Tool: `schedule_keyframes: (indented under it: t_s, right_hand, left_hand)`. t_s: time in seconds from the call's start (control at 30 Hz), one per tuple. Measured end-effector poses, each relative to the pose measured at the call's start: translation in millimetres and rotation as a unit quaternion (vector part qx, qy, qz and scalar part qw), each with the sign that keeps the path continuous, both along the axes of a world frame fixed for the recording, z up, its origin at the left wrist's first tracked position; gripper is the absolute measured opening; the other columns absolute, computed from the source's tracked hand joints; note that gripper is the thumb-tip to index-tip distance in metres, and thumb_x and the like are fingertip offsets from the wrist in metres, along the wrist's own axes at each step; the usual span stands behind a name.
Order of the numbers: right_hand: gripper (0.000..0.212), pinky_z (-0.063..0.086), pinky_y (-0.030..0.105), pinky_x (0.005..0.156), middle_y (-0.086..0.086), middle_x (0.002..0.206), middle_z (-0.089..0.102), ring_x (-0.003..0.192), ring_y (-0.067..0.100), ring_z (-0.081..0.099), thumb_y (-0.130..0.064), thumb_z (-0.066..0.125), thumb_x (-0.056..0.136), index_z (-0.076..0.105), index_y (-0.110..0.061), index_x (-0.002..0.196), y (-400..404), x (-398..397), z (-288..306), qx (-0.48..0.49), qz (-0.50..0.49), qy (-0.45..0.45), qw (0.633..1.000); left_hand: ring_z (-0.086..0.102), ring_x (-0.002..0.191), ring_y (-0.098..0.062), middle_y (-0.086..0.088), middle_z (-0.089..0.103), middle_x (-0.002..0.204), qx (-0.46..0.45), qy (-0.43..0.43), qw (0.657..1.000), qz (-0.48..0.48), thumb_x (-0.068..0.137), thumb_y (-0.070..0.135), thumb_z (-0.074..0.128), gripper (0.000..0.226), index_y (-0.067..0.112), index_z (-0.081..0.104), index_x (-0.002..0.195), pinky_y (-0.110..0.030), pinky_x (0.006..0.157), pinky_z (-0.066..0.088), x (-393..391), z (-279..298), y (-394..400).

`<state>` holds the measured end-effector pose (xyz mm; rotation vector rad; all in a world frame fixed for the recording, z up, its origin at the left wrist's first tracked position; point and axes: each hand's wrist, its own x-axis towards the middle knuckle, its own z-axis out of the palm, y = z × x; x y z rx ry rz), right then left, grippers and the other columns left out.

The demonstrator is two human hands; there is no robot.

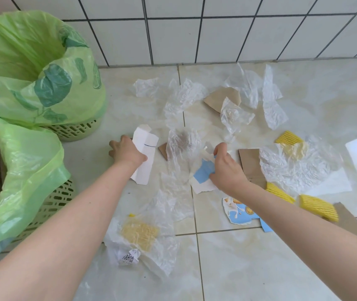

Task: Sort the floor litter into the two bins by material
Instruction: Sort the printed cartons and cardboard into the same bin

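On the pale tiled floor [249, 257] most of the litter is still unsorted: crumpled clear plastic film [184, 96], brown cardboard scraps [250, 164] and yellow corrugated pieces [318, 207] lie scattered between the hands and the wall. The left hand [127, 152] grips a flattened white card carton [145, 157]; the right hand [227, 170] pinches a torn blue-and-white paper piece [203, 172]. The nearer green-lined basket bin [27, 174] already holds cardboard (only partly visible); what is in the farther green-lined bin [43, 68] cannot be seen.
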<state>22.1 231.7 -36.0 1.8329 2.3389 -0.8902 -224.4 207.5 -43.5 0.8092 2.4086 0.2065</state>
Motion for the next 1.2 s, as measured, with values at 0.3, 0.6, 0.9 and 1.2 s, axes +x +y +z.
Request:
schedule_keyframes:
  t_s: [0.3, 0.6, 0.9, 1.2]
  right_hand:
    - [0.047, 0.045, 0.036, 0.055, 0.008, 0.091, 0.050, 0.076, 0.028, 0.054, -0.002, 0.059, 0.081, 0.032, -0.015, 0.117, 1.1, 12.8, 9.2, -0.075, -0.089, 0.063, 0.991]
    - [0.035, 0.052, 0.043, 0.062, 0.013, 0.094, 0.051, 0.080, 0.033, 0.056, -0.002, 0.051, 0.084, 0.035, -0.018, 0.110, 22.0, 38.4, 37.8, -0.012, -0.143, 0.127, 0.982]
    - [0.038, 0.049, 0.034, 0.054, 0.009, 0.100, 0.051, 0.079, 0.027, 0.055, -0.001, 0.054, 0.086, 0.038, -0.017, 0.117, 9.7, 75.3, 44.0, -0.035, -0.171, 0.115, 0.978]
    - [0.036, 0.041, 0.030, 0.051, 0.000, 0.080, 0.048, 0.063, 0.015, 0.048, -0.004, 0.053, 0.087, 0.037, -0.025, 0.111, -21.5, 111.5, 41.6, -0.090, -0.152, 0.115, 0.978]
  left_hand:
    - [0.054, 0.109, -0.031, -0.012, 0.056, 0.119, 0.087, -0.092, 0.988, 0.090, 0.074, 0.010, 0.076, 0.057, 0.007, 0.043, 0.121, -0.033, 0.075, 0.041, 1.0, 3.7, -17.2]
    - [0.065, 0.082, -0.023, -0.007, 0.068, 0.091, 0.309, -0.175, 0.921, 0.161, 0.083, 0.016, 0.069, 0.009, 0.013, 0.064, 0.091, -0.032, 0.075, 0.051, 6.6, 37.6, 3.3]
    - [0.064, 0.095, -0.028, -0.008, 0.068, 0.103, 0.162, -0.203, 0.966, 0.011, 0.084, 0.023, 0.066, 0.023, 0.008, 0.064, 0.101, -0.030, 0.075, 0.048, 70.7, 17.6, 13.8]
    - [0.057, 0.102, -0.034, -0.018, 0.064, 0.101, 0.136, -0.094, 0.973, -0.162, 0.085, 0.030, 0.064, 0.028, 0.003, 0.058, 0.091, -0.034, 0.076, 0.044, 120.2, 8.4, 4.8]
